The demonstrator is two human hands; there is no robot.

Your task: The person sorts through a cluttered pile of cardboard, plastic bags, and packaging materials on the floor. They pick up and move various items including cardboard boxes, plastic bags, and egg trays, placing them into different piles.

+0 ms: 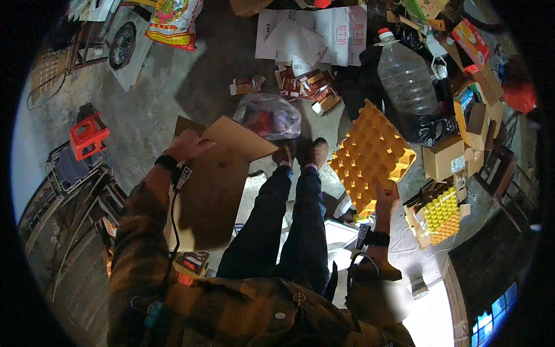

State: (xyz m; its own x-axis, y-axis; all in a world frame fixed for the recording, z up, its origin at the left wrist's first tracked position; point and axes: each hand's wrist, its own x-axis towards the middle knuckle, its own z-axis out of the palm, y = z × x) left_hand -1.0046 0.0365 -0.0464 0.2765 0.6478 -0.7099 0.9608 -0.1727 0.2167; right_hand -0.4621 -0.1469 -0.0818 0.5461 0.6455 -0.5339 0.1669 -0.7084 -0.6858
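Note:
My left hand (186, 146) grips the upper edge of a brown cardboard box (212, 186), which hangs beside my left leg with a flap folded outward. On the other side, my right hand (387, 195) holds a yellow-orange egg tray (368, 152) by its lower corner, tilted so its cups face up towards me. Between the two, near my shoes, a clear plastic bag (269, 116) with reddish contents lies on the concrete floor. Just beyond that bag are several small brown-red cartons (308, 84), flattened or crumpled.
A large clear plastic bottle (407, 73) with a red cap lies at the right, near open cardboard boxes (444, 158). More egg trays (442, 212) sit in a carton at far right. A red plastic stool (89, 135) is at left. Flattened white cardboard (342, 34) lies ahead.

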